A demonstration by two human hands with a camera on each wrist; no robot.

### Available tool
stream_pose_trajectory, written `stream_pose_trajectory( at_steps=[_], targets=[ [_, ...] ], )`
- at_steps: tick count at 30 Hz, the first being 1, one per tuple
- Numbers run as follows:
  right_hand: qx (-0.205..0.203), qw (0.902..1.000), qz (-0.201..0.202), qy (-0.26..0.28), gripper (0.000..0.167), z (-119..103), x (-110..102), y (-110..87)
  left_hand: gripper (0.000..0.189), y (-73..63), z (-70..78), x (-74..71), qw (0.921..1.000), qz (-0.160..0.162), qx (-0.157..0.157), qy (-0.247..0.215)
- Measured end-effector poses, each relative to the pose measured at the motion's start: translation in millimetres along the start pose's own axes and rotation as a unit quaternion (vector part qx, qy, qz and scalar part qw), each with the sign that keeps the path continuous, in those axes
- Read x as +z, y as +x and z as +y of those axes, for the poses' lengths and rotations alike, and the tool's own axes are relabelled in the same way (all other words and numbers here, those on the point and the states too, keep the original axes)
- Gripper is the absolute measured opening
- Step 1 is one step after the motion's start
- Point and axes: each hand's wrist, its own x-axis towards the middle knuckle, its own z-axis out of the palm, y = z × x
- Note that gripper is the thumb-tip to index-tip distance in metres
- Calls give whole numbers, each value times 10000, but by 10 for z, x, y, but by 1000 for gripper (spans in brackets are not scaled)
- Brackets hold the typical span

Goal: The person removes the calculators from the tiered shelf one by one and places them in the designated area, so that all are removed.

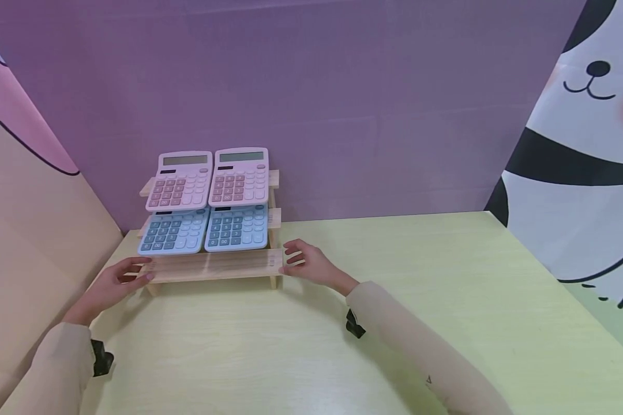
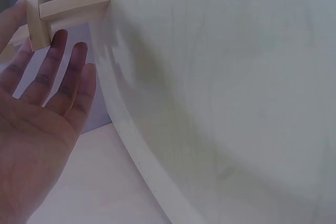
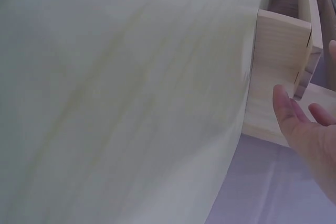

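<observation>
A tiered wooden rack [image 1: 215, 266] stands on the table with calculators on its upper tiers. Two pink calculators [image 1: 179, 181] lie side by side on the top tier, and two blue calculators [image 1: 237, 227] on the one below. My left hand [image 1: 113, 286] is at the left end of the bottom shelf, thumb by its front corner. In the left wrist view its fingers [image 2: 44, 80] are nearly straight around the wooden end. At the right end, my right hand [image 1: 314, 265] has its thumb by the shelf's front corner and its other fingers loosely bent beside it.
The pale wood-look table [image 1: 420, 305] extends right and forward of the rack. Behind it rises a purple backdrop [image 1: 374, 109]. A panda-printed panel [image 1: 586, 144] borders the right side, and a beige and pink panel [image 1: 26, 213] runs close along the left.
</observation>
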Motion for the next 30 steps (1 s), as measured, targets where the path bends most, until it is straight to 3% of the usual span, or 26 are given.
stream_pose_trajectory(
  at_steps=[13,21,30],
  targets=[
    [519,9986,34,-108,56,-61,119,104,59,-10,-3,1,9998,-35,-74,-206],
    [886,9959,-112,125,56,-98,148,103,60,-1,-27,-4,9996,-167,-126,-211],
    [866,9961,-146,93,56,-118,169,98,58,-2,0,3,9991,-207,-67,-373]
  ],
)
